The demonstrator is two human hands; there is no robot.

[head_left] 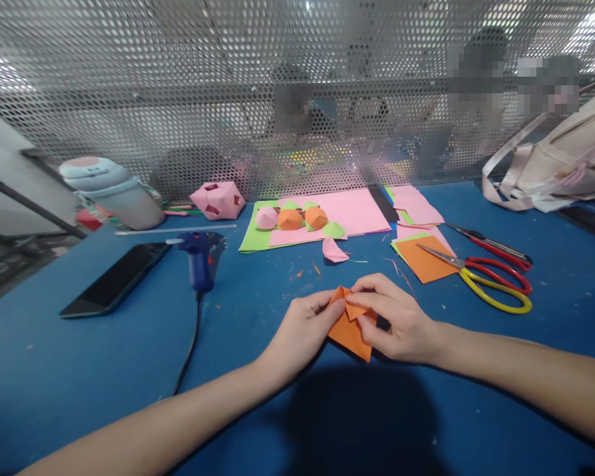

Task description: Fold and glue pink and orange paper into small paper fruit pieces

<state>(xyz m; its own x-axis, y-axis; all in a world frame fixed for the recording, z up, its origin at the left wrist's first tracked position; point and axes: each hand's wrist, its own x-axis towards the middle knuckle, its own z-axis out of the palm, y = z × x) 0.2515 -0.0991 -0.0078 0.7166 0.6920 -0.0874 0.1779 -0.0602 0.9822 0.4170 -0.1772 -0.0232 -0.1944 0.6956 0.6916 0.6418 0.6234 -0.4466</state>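
Observation:
An orange sheet of origami paper [350, 334], partly folded with a raised flap at its top, is held just above the blue table. My left hand [305, 330] pinches its left edge between thumb and fingers. From the other side my right hand [399, 317] grips the flap and the right edge, fingers closed on the paper. Beyond the hands lie a folded pink paper piece [334, 250] and several small folded paper shapes, among them an orange one [290, 219] and a pink one [266, 218], resting on green and pink sheets.
On the left stand a blue glue gun [201, 261] with its cord, a phone [116, 279], a bottle [114, 192] and a pink paper ball [219, 200]. Scissors [490, 272], a cutter [496, 246] and orange paper squares [426, 261] lie right. A perforated metal panel [188, 106] rises behind.

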